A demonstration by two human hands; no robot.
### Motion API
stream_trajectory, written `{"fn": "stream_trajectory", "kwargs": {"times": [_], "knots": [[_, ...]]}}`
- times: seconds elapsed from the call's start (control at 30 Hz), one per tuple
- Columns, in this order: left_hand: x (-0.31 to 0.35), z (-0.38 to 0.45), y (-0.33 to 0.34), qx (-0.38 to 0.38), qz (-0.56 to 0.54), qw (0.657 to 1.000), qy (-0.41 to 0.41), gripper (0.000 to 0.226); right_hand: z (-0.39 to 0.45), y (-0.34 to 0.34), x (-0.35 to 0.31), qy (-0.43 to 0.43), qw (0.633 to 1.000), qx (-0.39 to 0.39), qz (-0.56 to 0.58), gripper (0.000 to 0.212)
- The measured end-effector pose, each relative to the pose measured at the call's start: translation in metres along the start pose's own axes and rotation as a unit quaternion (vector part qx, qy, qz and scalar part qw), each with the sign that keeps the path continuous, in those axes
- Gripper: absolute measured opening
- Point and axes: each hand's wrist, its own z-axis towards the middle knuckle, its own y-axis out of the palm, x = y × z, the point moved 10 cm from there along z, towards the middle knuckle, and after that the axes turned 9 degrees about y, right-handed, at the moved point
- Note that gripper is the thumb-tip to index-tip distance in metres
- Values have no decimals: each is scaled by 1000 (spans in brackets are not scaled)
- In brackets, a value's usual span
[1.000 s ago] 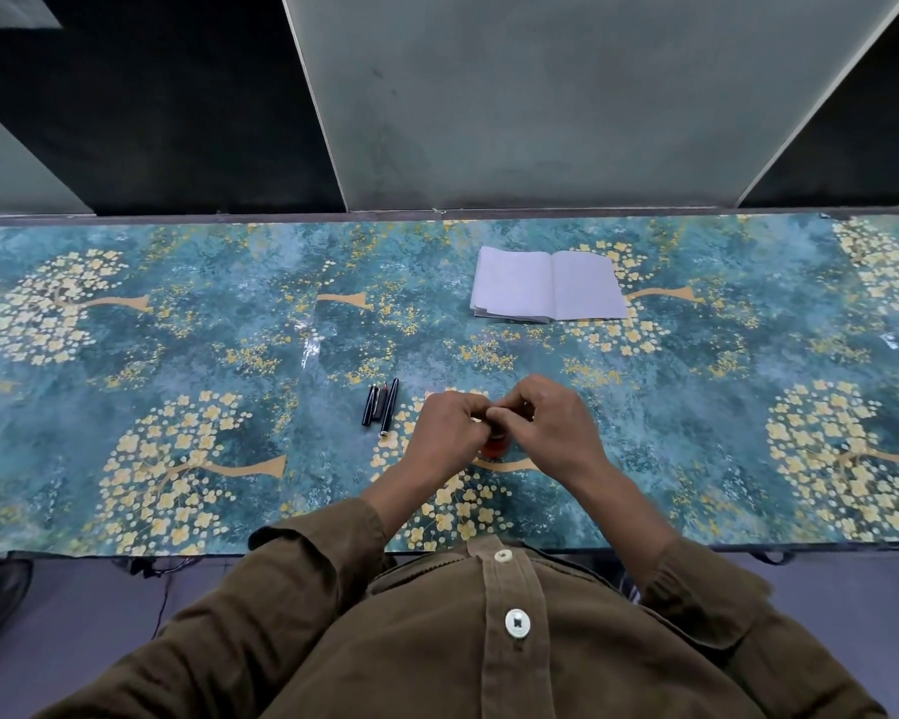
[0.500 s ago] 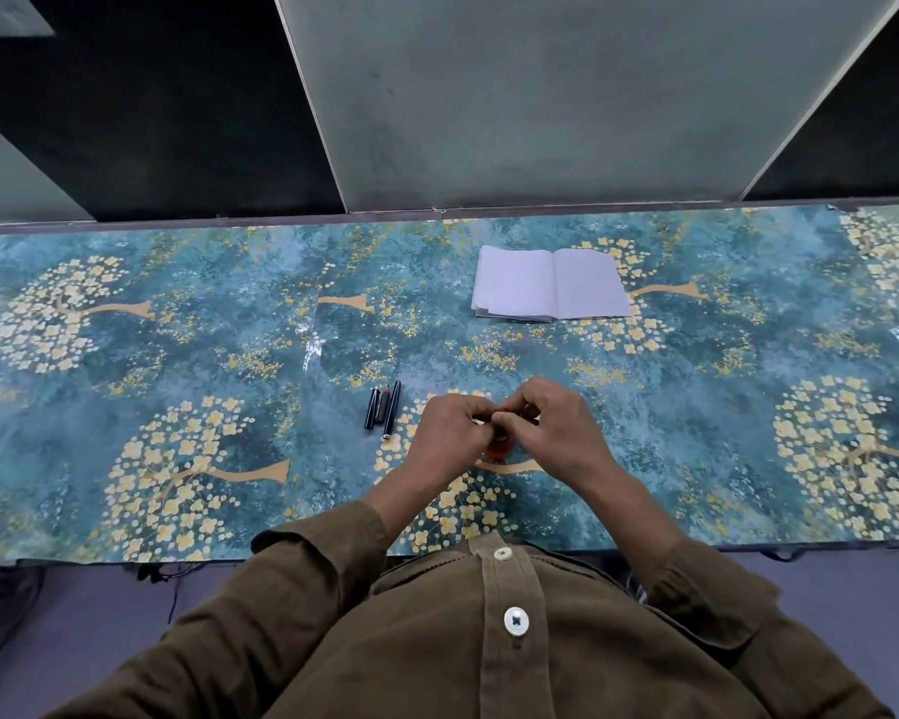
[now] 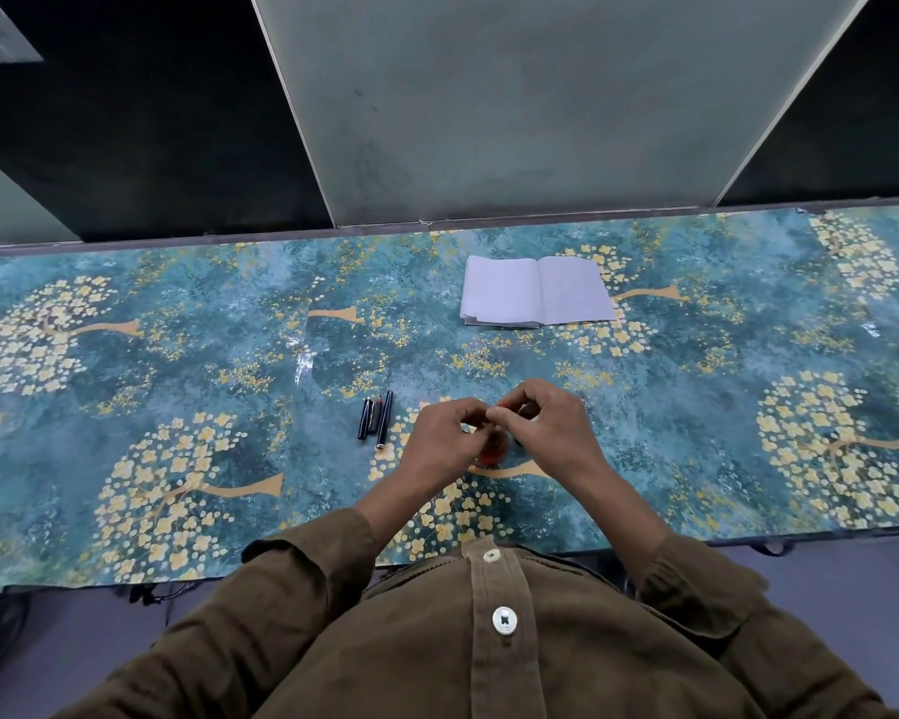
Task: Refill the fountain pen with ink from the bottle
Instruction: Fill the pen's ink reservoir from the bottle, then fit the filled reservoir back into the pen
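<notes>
Over the past second, little change was observed: the left hand (image 3: 445, 438) and right hand (image 3: 546, 428) were kept pinched together above the reddish ink bottle (image 3: 490, 453), what they clamped being hidden, so filling was judged under way.

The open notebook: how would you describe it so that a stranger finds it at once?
Look at the blue-green flowered table cover, then at its far edge, right of centre. The open notebook lies there, beyond both hands. It is the only white thing; the dark pen parts lie nearer, to the left.
</notes>
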Motion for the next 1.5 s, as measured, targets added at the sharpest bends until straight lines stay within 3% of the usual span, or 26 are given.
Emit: {"fn": "stream_trajectory", "kwargs": {"times": [0.2, 0.4, 0.83, 1.13, 1.23, 1.37, 1.5], "knots": [[-8, -5, -8, 9, -27, 1000, -8, 37, -3, -13, 12, 61, 993, 4, 97, 13], [-17, -15, -16, 31, -57, 997, -32, 42, -8, -16, 22, 96, 977, 12, 192, 14], [-27, -28, -21, 32, -73, 995, -57, 39, -13, -15, 34, 109, 980, 16, 164, 8], [-44, -45, -26, 48, -125, 987, -94, 32, -20, -17, 49, 149, 965, 31, 213, 14], [-48, -51, -29, 52, -147, 982, -106, 28, -24, -17, 54, 186, 933, 26, 307, 16], [-49, -57, -31, 51, -180, 976, -112, 26, -36, 0, 53, 245, 851, -11, 465, 10], [-31, -54, -35, 43, -222, 970, -94, 21, -48, 26, 33, 266, 785, -82, 553, 20]]}}
